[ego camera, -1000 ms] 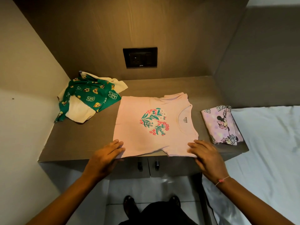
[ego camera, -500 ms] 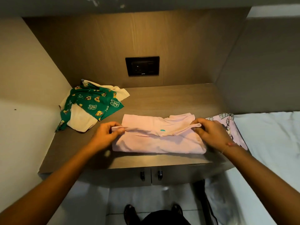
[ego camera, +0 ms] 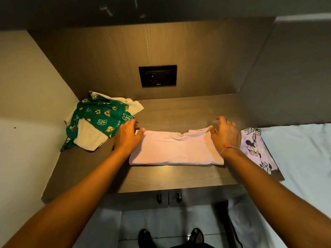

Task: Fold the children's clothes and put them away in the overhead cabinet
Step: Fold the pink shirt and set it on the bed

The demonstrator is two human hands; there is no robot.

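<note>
Desk (ego camera: pixel 179 178) set in a recess, wall to the left, bed (ego camera: pixel 300 158) along its right edge. Folded t-shirt (ego camera: pixel 176 151) lies mid-desk, toward the near side. Left hand (ego camera: pixel 128 136) at its left end, right hand (ego camera: pixel 226 135) at its right end. Unfolded clothes pile (ego camera: pixel 96 120) in far-left corner. Folded printed garment (ego camera: pixel 254 147) at right edge. Socket panel (ego camera: pixel 158 75) on the far wall. Cabinet doors (ego camera: pixel 168 196) under the near edge.
</note>
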